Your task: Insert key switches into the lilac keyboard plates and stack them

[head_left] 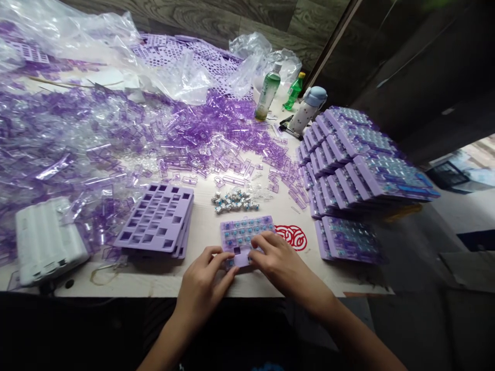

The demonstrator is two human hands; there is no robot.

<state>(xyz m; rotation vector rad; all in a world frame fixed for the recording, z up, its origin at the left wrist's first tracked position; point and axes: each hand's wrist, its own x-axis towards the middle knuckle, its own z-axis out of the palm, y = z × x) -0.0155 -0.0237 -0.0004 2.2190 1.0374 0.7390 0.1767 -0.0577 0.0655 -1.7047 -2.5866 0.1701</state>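
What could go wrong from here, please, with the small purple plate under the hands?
The left hand and right hand press on the lilac switch plate, which lies free on the table, so it might slip and shed switches. The loose keyboard switches nearby could get knocked into the clear purple pieces.

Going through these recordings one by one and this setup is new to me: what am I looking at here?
This is one picture from a camera worn on a person's head, looking down at their own bare hands; there is no machine. The left hand and right hand are both on a small lilac plate fitted with what look like keyboard switches. On the table lie loose switches, stacks of filled plates, a stack of empty plates, and masses of clear purple plastic pieces.
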